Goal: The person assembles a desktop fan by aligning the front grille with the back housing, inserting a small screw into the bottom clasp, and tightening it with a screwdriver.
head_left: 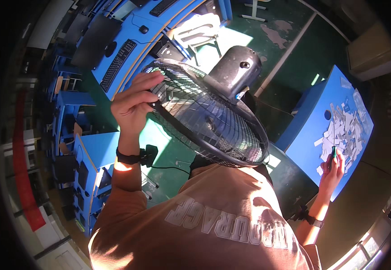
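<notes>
A black fan with a wire cage and a dark cylindrical motor housing lies tilted in front of me, close to my body. My left hand is closed on the left rim of its cage. Out to the right, my right hand grips a screwdriver with a green handle and a thin shaft, over a pile of white paper scraps on a blue tabletop.
Blue desks at upper left carry keyboards, monitors and a mouse. A chair stands behind the fan. More blue desks are at left, a plug and cable below my left hand, a cabinet at upper right.
</notes>
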Demonstrator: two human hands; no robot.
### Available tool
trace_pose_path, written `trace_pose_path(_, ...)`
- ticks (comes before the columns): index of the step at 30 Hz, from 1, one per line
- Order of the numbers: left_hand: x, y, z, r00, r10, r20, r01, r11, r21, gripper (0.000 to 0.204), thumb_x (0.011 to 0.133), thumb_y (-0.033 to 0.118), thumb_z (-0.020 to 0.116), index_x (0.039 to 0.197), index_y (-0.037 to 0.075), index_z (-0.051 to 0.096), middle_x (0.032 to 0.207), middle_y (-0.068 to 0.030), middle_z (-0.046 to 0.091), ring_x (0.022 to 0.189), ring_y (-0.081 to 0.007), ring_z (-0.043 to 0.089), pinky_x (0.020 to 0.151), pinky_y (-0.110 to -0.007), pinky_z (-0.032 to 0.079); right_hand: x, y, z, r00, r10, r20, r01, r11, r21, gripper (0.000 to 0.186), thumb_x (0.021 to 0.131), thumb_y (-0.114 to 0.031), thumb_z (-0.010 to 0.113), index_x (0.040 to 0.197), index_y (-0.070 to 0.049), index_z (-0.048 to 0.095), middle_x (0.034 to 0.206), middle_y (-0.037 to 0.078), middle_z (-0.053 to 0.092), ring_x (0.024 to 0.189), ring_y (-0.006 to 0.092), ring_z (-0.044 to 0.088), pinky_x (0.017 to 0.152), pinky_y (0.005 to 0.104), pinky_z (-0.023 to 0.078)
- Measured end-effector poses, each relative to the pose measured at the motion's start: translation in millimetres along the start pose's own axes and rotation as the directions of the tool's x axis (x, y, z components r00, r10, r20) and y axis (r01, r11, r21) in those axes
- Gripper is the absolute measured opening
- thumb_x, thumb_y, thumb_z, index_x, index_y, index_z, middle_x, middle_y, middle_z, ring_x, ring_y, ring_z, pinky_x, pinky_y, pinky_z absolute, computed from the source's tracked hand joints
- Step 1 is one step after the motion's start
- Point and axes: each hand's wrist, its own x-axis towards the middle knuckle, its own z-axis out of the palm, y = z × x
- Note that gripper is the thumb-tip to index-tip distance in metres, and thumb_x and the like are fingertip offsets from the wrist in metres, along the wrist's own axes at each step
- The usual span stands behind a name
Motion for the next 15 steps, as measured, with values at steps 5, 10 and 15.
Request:
trace_pose_path(5,14,8,-3,0.994,0.090,0.054,-0.085,0.993,-0.078,0.028,0.075,0.007,0.086,0.101,0.000,0.078,0.123,-0.0221,0.079,0.123,-0.0388,0.074,0.100,-0.047,0.056,-119,-108,169,0.831,-0.405,0.382,0.411,0.909,0.071,0.042,0.105,-0.027,0.069,0.135,0.001,0.061,0.085,0.008,0.058,0.060,0.0102,0.046,0.057,0.0263,0.044)
trace_pose_path(10,20,-5,-10,0.993,0.100,0.059,-0.093,0.990,-0.105,0.032,0.067,0.001,0.088,0.098,0.004,0.081,0.125,-0.0139,0.080,0.122,-0.0301,0.074,0.100,-0.043,0.055,-173,-154,275,0.646,-0.441,0.623,0.683,0.699,-0.213,0.039,0.090,-0.017,0.074,0.123,0.002,0.076,0.078,0.013,0.065,0.060,0.0178,0.060,0.055,0.0293,0.047)
trace_pose_path(15,29,-16,-11,0.985,0.150,0.080,-0.134,0.975,-0.180,0.021,0.080,0.000,0.081,0.100,0.002,0.078,0.127,-0.0191,0.078,0.125,-0.0373,0.073,0.101,-0.048,0.055,-184,-165,319,0.664,-0.389,0.639,0.685,0.660,-0.310,0.045,0.080,-0.015,0.083,0.122,0.002,0.081,0.083,0.014,0.070,0.063,0.0201,0.064,0.056,0.0295,0.049)
